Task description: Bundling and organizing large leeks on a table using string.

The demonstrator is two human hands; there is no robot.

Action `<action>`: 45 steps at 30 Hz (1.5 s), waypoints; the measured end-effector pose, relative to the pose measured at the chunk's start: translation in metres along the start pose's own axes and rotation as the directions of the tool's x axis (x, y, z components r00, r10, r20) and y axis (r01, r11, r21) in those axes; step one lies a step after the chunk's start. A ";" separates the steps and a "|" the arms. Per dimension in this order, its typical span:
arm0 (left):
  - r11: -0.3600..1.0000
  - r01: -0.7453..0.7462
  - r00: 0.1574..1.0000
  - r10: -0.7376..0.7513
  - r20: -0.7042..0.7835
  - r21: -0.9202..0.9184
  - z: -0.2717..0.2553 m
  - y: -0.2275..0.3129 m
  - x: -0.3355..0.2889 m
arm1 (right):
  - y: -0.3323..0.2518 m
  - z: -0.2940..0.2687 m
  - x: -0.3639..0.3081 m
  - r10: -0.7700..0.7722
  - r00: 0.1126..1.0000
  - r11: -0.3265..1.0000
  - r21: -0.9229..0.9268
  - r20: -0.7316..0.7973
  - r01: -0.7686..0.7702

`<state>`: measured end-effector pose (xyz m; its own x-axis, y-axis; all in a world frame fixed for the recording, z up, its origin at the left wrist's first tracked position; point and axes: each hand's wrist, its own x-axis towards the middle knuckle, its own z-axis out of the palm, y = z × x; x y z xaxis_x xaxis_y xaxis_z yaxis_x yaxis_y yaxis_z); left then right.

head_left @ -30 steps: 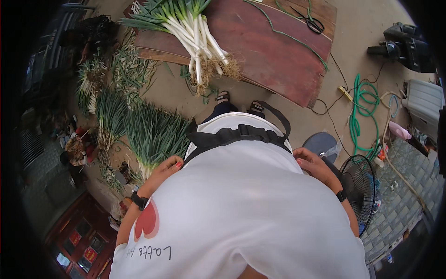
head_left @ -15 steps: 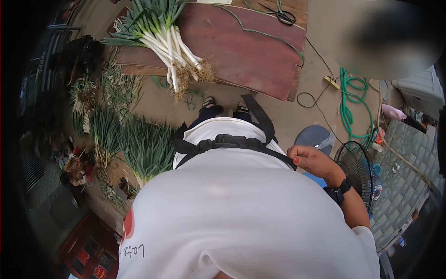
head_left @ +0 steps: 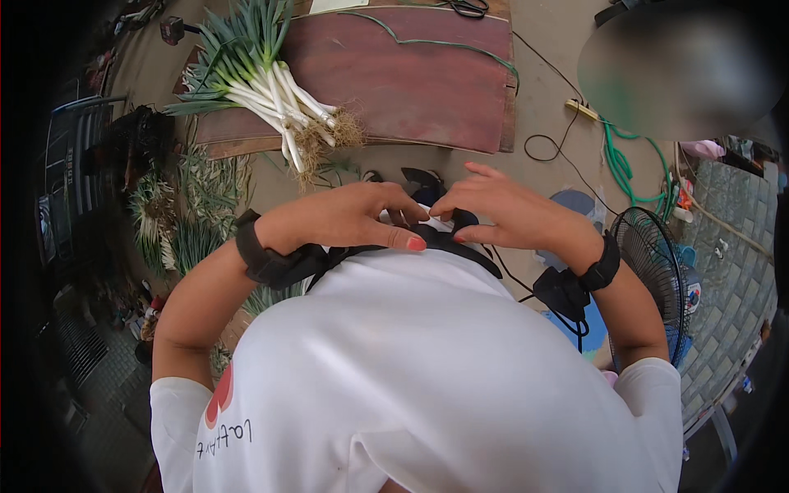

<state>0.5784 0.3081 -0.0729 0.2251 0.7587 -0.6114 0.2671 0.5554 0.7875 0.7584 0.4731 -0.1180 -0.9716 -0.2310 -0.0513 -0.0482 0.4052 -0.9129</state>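
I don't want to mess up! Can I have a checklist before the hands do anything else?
1. Both hands in view: ok, left hand and right hand are at the waist.
2. Waist strap buckled: cannot tell, the hands cover its middle.
3. Scissors away from the hands: ok, by the table's far edge.
4. Green onions fully on the table: not ok, roots stick out past the near edge.
5. Floor free of cords: not ok, a black cord loops right of the table.
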 end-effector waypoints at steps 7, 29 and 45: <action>0.998 0.002 0.996 -0.007 0.087 0.067 -0.001 0.000 0.010 | -0.023 0.023 -0.022 0.273 0.937 0.952 0.201 -0.216 -0.231; 0.964 0.022 0.986 -0.065 -0.153 -0.265 0.017 -0.024 -0.014 | -0.039 0.056 -0.017 0.278 0.886 0.896 0.431 -0.371 -0.101; 0.919 0.295 0.955 -0.277 0.101 -0.261 -0.012 -0.044 0.007 | -0.033 0.048 0.005 0.571 0.811 0.674 0.491 0.126 -0.551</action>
<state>0.5571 0.2934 -0.1107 0.2359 0.5362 -0.8105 0.0673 0.8230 0.5641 0.7660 0.4158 -0.1079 -0.7864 -0.0673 -0.6141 0.6169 -0.0341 -0.7863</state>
